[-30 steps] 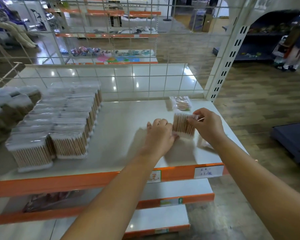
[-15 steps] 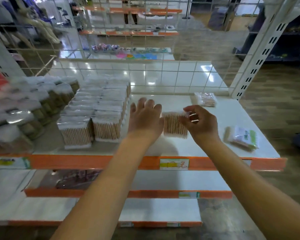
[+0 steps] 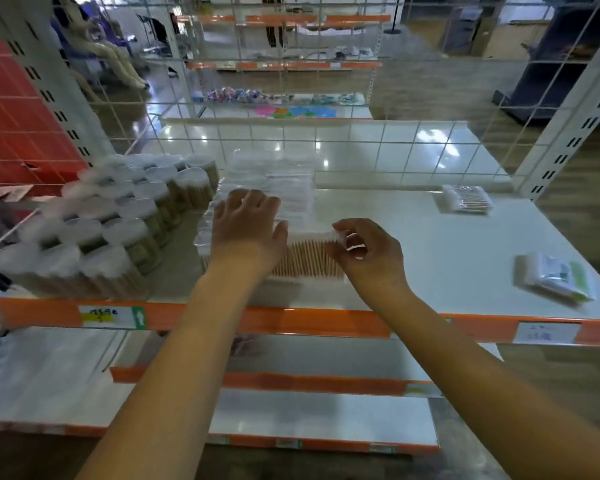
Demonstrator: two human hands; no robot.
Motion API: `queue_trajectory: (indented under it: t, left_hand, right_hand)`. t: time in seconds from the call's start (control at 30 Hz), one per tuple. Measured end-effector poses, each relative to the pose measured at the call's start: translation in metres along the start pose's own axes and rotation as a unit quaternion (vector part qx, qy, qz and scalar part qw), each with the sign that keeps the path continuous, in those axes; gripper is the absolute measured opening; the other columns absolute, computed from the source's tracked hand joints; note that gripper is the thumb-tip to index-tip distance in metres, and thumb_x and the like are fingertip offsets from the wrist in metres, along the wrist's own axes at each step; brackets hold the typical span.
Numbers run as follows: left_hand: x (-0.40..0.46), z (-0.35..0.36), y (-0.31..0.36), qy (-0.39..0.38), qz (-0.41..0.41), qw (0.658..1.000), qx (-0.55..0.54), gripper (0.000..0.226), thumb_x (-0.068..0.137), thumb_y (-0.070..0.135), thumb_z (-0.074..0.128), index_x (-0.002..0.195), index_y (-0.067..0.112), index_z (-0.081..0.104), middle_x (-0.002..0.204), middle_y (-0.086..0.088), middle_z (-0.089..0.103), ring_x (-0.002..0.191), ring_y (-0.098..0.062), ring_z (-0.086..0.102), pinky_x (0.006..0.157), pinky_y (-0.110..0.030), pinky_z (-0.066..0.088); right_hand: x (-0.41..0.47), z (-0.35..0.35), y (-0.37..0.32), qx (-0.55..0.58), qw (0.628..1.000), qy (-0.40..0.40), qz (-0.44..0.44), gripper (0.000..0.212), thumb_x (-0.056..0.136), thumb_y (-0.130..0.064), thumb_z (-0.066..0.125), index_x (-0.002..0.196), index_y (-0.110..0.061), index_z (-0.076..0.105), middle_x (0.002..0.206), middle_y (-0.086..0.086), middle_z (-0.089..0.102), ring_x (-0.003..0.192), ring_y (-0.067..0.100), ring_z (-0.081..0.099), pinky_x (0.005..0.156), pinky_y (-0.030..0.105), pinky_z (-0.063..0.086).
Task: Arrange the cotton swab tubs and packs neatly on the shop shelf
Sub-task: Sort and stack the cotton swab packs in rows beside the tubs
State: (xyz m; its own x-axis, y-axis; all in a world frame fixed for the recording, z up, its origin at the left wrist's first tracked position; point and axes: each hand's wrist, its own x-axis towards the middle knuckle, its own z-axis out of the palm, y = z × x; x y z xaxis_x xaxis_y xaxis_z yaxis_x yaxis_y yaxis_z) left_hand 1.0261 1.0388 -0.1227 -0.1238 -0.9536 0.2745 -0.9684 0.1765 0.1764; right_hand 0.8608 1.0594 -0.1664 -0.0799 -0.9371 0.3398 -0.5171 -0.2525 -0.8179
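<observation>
White and glossy, the metal shop shelf [image 3: 413, 237] with its orange front strip carries everything in view. A clear-wrapped pack of wooden-stemmed cotton swabs [image 3: 309, 259] stands upright near the front edge, at the right end of the rows of matching clear swab packs [image 3: 274, 192] that run back toward the wire grid panel [image 3: 361, 147]. The left hand [image 3: 248, 233] lies flat over the packs at the row's front, fingers straight and slightly spread, its thumb side against the upright pack's left end. The right hand [image 3: 368, 254] pinches that pack's upper right corner between thumb and curled fingers. Left of the rows, round clear tubs of swabs with frosted lids [image 3: 118, 220] stand packed together in a block. Well apart on the right, a small clear bag of swabs [image 3: 468, 199] lies near the back, and a flat white-and-green packet [image 3: 555, 277] lies near the front edge.
</observation>
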Motion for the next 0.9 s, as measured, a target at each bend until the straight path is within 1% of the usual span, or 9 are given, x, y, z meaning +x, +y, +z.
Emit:
queue_trajectory:
  t: [0.1,0.33,0.47,0.53,0.57,0.67,0.73,0.8,0.9]
  left_hand:
    - [-0.001,0.001,-0.020,0.009,-0.009,1.000,-0.015,0.038,0.093,0.032,0.047,0.128,0.016,0.051,0.133,-0.004,0.048,0.130,-0.025,0.031,0.107,-0.040,0.024]
    - [-0.009,0.007,-0.059,-0.007,-0.036,0.998,-0.044,0.052,0.091,0.038,0.049,0.138,0.021,0.037,0.143,-0.002,0.035,0.134,-0.025,0.023,0.108,-0.038,0.022]
    - [-0.011,0.014,-0.078,-0.085,-0.005,0.996,-0.034,0.072,0.086,0.046,0.056,0.146,0.029,0.019,0.153,0.003,0.012,0.141,-0.021,0.006,0.113,-0.038,0.014]
    - [-0.011,0.019,-0.085,-0.143,0.000,0.989,-0.029,0.081,0.084,0.046,0.060,0.147,0.034,0.011,0.156,0.006,-0.002,0.143,-0.020,-0.004,0.115,-0.040,0.009]
    - [-0.011,0.022,-0.088,-0.161,0.005,0.987,-0.026,0.084,0.082,0.046,0.063,0.147,0.036,0.010,0.157,0.005,-0.006,0.144,-0.020,-0.008,0.116,-0.040,0.008]
    - [-0.011,0.028,-0.092,-0.177,0.010,0.983,-0.042,0.087,0.080,0.046,0.065,0.146,0.038,0.009,0.157,0.005,-0.009,0.144,-0.020,-0.012,0.117,-0.042,0.008]
    - [-0.012,0.030,-0.092,-0.173,0.015,0.984,-0.040,0.087,0.081,0.048,0.063,0.147,0.039,0.006,0.157,0.005,-0.011,0.143,-0.019,-0.014,0.116,-0.041,0.008]
    - [-0.013,0.031,-0.094,-0.173,0.022,0.984,-0.032,0.089,0.082,0.048,0.062,0.147,0.039,0.001,0.156,0.006,-0.016,0.142,-0.018,-0.018,0.116,-0.042,0.005]
    - [-0.016,0.033,-0.098,-0.202,0.036,0.978,-0.031,0.100,0.081,0.049,0.063,0.145,0.039,-0.013,0.151,0.008,-0.030,0.137,-0.017,-0.031,0.114,-0.045,-0.002]
  right_hand:
    - [-0.002,0.018,-0.002,0.001,1.000,0.004,-0.011,0.024,0.080,-0.009,0.070,0.103,-0.011,0.064,0.095,-0.005,0.057,0.079,0.010,0.057,0.066,0.002,0.044]
    - [-0.003,0.047,0.004,-0.012,0.999,0.024,-0.037,0.024,0.081,-0.009,0.069,0.104,-0.006,0.063,0.096,-0.004,0.054,0.079,0.011,0.055,0.066,0.001,0.042]
    - [-0.003,0.061,0.008,-0.068,0.995,0.031,-0.073,0.025,0.080,-0.009,0.070,0.104,-0.005,0.062,0.103,0.006,0.055,0.085,0.012,0.053,0.068,0.016,0.045]
    - [-0.003,0.066,0.013,-0.106,0.989,0.044,-0.097,0.028,0.078,-0.009,0.072,0.104,-0.006,0.060,0.111,0.010,0.049,0.097,0.019,0.051,0.075,0.024,0.045]
    - [-0.003,0.069,0.015,-0.123,0.985,0.051,-0.111,0.031,0.077,-0.010,0.072,0.105,-0.011,0.058,0.116,0.008,0.044,0.104,0.021,0.047,0.080,0.027,0.044]
    - [-0.003,0.073,0.017,-0.162,0.974,0.059,-0.150,0.042,0.077,-0.010,0.070,0.108,-0.026,0.045,0.124,-0.002,0.031,0.116,0.021,0.032,0.091,0.038,0.039]
    - [-0.004,0.076,0.019,-0.213,0.954,0.061,-0.203,0.039,0.079,-0.016,0.060,0.112,-0.027,0.044,0.128,0.000,0.032,0.119,0.025,0.029,0.094,0.042,0.032]
    - [-0.006,0.079,0.022,-0.252,0.935,0.049,-0.245,0.039,0.079,-0.022,0.047,0.118,-0.024,0.044,0.131,0.002,0.035,0.122,0.028,0.030,0.095,0.043,0.030]
    - [-0.013,0.085,0.027,-0.265,0.930,0.015,-0.253,0.051,0.079,-0.022,0.039,0.130,-0.021,0.038,0.140,0.004,0.030,0.130,0.029,0.026,0.102,0.046,0.025]
